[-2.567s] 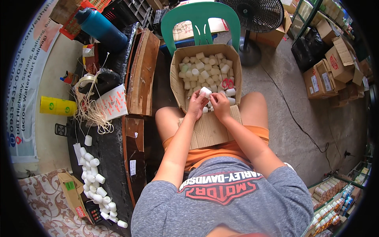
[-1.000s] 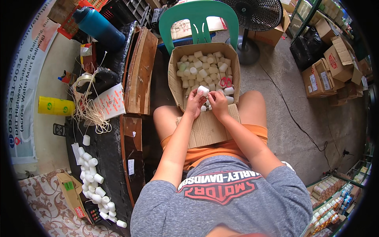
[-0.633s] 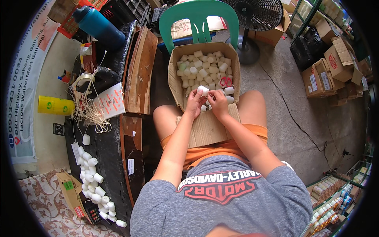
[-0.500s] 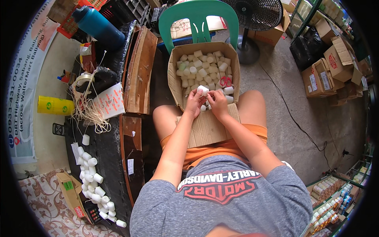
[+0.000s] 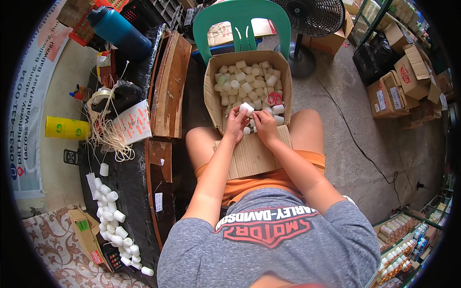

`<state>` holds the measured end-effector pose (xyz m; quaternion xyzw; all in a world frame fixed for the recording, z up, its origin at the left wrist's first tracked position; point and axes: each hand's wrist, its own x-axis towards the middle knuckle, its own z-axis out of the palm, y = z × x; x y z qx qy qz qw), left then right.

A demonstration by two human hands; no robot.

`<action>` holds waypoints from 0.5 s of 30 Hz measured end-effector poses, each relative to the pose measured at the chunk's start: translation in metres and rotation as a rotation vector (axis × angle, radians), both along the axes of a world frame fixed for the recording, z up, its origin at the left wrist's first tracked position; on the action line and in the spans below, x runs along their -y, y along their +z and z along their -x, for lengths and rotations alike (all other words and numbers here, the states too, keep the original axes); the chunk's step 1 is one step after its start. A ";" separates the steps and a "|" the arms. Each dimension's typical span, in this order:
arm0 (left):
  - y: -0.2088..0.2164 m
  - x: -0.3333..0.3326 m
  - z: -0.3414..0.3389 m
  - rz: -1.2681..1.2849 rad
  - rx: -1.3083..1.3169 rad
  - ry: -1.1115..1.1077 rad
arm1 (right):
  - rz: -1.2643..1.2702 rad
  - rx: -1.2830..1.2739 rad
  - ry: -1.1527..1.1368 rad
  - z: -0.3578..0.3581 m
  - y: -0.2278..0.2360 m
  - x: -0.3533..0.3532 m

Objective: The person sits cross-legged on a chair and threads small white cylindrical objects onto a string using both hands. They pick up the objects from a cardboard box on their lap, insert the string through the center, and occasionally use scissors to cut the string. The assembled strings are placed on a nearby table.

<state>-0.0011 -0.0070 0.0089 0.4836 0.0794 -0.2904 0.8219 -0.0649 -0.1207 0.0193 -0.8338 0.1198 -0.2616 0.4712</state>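
Observation:
An open cardboard box (image 5: 211, 98) rests between my knees, filled with several small white cylindrical containers (image 5: 245, 84). My left hand (image 5: 235, 125) and my right hand (image 5: 265, 126) meet over the box's near edge and together hold one white container (image 5: 247, 108). A second small white piece (image 5: 247, 130) shows just below, between my hands. Red-handled scissors (image 5: 274, 98) lie among the containers at the box's right side.
A dark table (image 5: 127, 182) at my left carries a row of white containers (image 5: 113, 216), a bundle of string (image 5: 108, 137) and a paper sheet. A green plastic chair (image 5: 240, 24), a standing fan (image 5: 312, 19) and stacked cartons (image 5: 398, 86) stand beyond the box.
My hands have stayed over the box's near edge with the white container. They have only turned it slightly between the fingers.

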 end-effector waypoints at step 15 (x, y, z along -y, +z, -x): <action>-0.001 -0.002 0.000 0.027 -0.042 0.043 | -0.087 0.008 0.012 0.000 0.002 -0.001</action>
